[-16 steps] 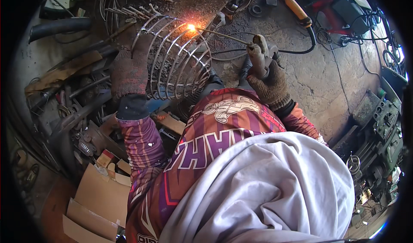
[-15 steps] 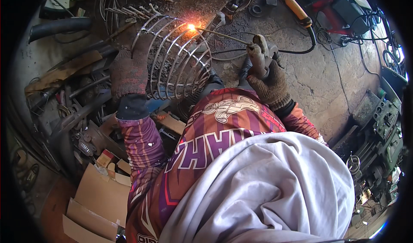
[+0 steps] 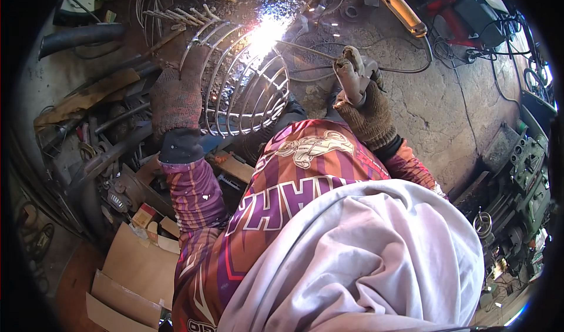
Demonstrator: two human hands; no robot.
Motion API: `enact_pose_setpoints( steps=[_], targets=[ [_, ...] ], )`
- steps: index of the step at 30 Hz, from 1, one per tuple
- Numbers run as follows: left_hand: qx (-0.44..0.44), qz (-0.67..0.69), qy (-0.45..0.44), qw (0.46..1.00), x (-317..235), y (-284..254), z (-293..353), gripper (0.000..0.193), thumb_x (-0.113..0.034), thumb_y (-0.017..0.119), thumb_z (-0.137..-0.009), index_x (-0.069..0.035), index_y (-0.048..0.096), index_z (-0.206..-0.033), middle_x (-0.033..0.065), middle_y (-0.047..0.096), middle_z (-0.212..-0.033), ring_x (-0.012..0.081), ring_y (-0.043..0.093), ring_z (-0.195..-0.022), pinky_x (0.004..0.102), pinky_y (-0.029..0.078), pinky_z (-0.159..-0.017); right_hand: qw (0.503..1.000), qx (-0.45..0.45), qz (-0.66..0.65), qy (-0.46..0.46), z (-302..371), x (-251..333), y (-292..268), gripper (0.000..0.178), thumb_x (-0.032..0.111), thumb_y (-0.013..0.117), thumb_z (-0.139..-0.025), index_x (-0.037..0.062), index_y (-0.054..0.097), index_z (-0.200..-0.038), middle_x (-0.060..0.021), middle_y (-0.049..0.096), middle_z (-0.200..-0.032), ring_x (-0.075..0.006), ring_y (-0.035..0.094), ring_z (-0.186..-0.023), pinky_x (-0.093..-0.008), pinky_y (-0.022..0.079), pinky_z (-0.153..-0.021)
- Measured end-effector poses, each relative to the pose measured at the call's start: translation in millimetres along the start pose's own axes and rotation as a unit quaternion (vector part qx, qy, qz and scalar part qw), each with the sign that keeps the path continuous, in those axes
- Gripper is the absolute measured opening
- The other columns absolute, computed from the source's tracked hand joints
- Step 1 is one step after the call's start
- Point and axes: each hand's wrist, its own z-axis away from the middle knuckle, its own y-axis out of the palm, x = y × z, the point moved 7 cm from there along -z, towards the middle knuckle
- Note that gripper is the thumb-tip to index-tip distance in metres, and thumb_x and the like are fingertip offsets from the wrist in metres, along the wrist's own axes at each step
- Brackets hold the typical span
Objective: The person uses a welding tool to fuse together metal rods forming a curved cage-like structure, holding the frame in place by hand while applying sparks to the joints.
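Note:
In front of me stands a round cage of bent metal rods (image 3: 218, 91). My left hand (image 3: 177, 97), in a dark knitted glove, is closed on the cage's left side; its fingertips are partly hidden. With my gloved right hand (image 3: 370, 112) I grip a worn welding electrode holder (image 3: 351, 73). A thin welding rod (image 3: 308, 49) runs from its jaws leftward to the cage's far right side. A blinding white-blue arc (image 3: 267, 35) burns at the rod's tip and hides the metal there. Sparks scatter around it.
An orange angle grinder (image 3: 396, 6) lies at the far right, near a red and black machine (image 3: 461, 18) with tangled cables. Scrap metal and pipes (image 3: 120, 138) crowd my left, beside an open cardboard box (image 3: 138, 267). Metal machine parts (image 3: 517, 179) line the right edge.
The small orange glow at the rod's tip has grown into a bright white-blue arc with sparks. My right hand has shifted slightly left; the left hand stays on the cage.

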Motion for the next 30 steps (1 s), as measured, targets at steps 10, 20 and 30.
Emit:
enact_pose_setpoints(
  steps=[10,20,30],
  targets=[
    [0.0,0.012,0.012,1.0,-3,0,4,0.068,-0.072,0.053,-0.091,-0.012,0.069,-0.12,0.0253,0.069,-0.108,0.0483,0.061,-0.106,0.0495,0.05,-0.085,0.996,-0.013,0.044,-0.077,-5,16,-2,0.06,0.038,0.079,-0.085,0.0035,0.052,-0.124,-0.0134,0.065,-0.105,-0.0281,0.067,-0.089,-0.0389,0.052,-0.083],
    [0.056,-0.02,-0.053,0.997,0,3,-4,0.076,-0.076,0.053,-0.088,-0.009,0.068,-0.122,0.0255,0.069,-0.109,0.0486,0.061,-0.107,0.0498,0.05,-0.085,0.995,-0.032,-0.088,0.04,6,-14,2,0.055,0.028,0.08,-0.08,0.006,0.059,-0.127,-0.0137,0.066,-0.106,-0.0352,0.065,-0.1,-0.0435,0.05,-0.087],
    [0.073,0.005,-0.088,0.993,5,3,-4,0.088,-0.082,0.051,-0.084,-0.012,0.06,-0.137,0.0271,0.064,-0.125,0.0506,0.055,-0.119,0.0516,0.046,-0.095,0.996,0.011,-0.073,0.058,1,4,2,0.037,0.022,0.078,-0.083,0.0034,0.061,-0.11,-0.0058,0.069,-0.093,-0.0208,0.066,-0.086,-0.0361,0.052,-0.082]
  ],
)
